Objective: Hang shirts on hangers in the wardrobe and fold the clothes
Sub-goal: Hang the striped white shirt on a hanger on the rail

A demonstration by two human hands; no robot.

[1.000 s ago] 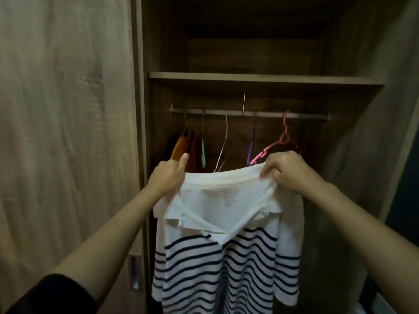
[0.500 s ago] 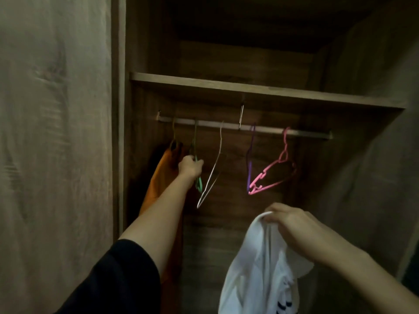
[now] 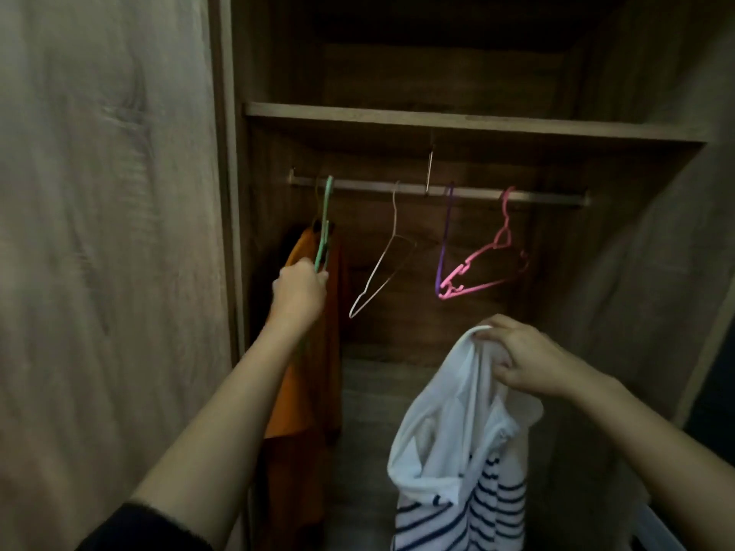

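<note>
My right hand point(image 3: 525, 357) grips the collar of a white shirt with dark stripes point(image 3: 457, 451), which hangs bunched below it at the lower right. My left hand point(image 3: 299, 293) is closed on the lower end of a green hanger point(image 3: 324, 224) whose hook sits at the left end of the metal rail point(image 3: 497, 194). Along the rail hang a white wire hanger point(image 3: 384, 264), a purple hanger point(image 3: 444, 240) and a pink hanger point(image 3: 489, 264), all bare.
An orange garment point(image 3: 314, 371) hangs at the far left of the rail, behind my left arm. A wooden shelf point(image 3: 457, 123) runs above the rail. The wardrobe door point(image 3: 107, 252) stands at the left and a side panel point(image 3: 656, 252) at the right.
My left hand let go of the striped shirt, reached up to the green hanger and took hold of it. The shirt dropped from spread out to bunched in my right hand alone.
</note>
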